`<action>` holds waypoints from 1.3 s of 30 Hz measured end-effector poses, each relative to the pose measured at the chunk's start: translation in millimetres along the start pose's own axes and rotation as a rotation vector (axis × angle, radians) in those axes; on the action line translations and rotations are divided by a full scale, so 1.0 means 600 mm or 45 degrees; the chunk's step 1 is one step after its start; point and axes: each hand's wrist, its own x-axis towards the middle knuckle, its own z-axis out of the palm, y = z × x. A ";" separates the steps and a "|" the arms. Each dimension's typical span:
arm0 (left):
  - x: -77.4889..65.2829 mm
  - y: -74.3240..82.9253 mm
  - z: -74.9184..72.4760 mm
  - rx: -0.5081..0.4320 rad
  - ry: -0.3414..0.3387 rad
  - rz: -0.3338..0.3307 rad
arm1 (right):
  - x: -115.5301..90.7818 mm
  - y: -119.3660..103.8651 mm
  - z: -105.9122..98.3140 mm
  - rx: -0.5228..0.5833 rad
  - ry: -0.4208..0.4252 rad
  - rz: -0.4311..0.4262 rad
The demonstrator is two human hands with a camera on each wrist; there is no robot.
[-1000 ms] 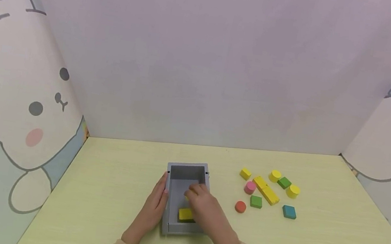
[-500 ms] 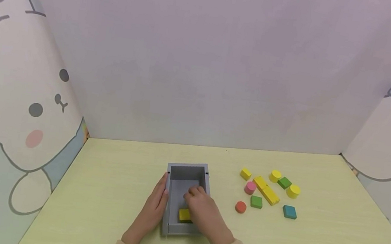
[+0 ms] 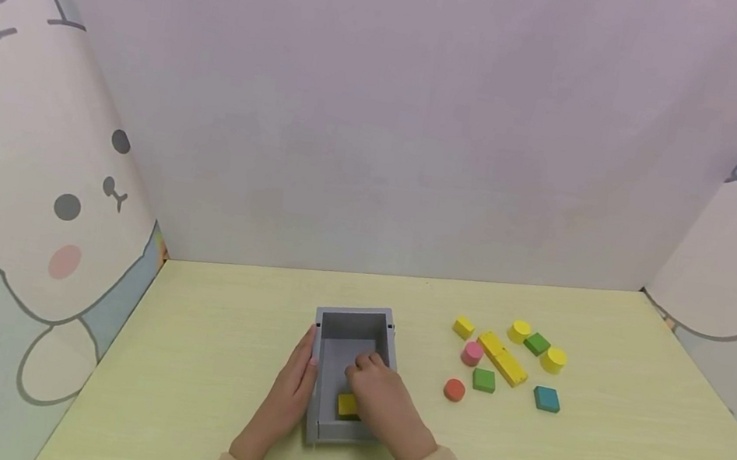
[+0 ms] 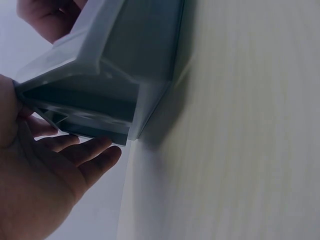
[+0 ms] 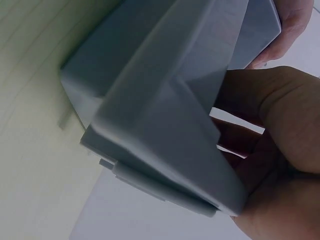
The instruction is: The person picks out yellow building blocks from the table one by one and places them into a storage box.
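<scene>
A grey open-topped box (image 3: 345, 433) stands on the table before me, with a yellow block (image 3: 348, 405) at its near end. My left hand (image 3: 291, 386) lies along the box's left wall with fingers mostly straight; the left wrist view shows its fingertips against the grey side. My right hand (image 3: 380, 395) reaches into the box over the right wall, covering part of the yellow block. Its fingers are bunched low inside, around the spot where a small yellow block showed earlier; that block is hidden under them now.
To the right lie several loose blocks: a long yellow pair (image 3: 502, 359), yellow cylinders (image 3: 554, 360), a pink cylinder (image 3: 472, 353), a red disc (image 3: 454, 390), green squares (image 3: 484, 380), a teal square (image 3: 547, 399) and a small yellow block (image 3: 464, 327). Walls enclose the table behind and at both sides.
My right hand has shifted slightly down and turned inside the box, hiding the yellow that showed at its fingertips and more of the near yellow block. My left hand and the box stay still.
</scene>
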 end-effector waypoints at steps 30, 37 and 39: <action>-0.001 -0.004 0.000 -0.003 0.004 0.006 | 0.002 -0.001 0.008 -0.034 -0.046 -0.003; -0.001 -0.004 0.000 -0.004 0.003 0.006 | 0.002 -0.002 0.008 -0.060 -0.039 0.006; -0.001 -0.004 0.000 -0.005 0.002 0.006 | 0.002 -0.002 0.008 -0.065 -0.035 0.006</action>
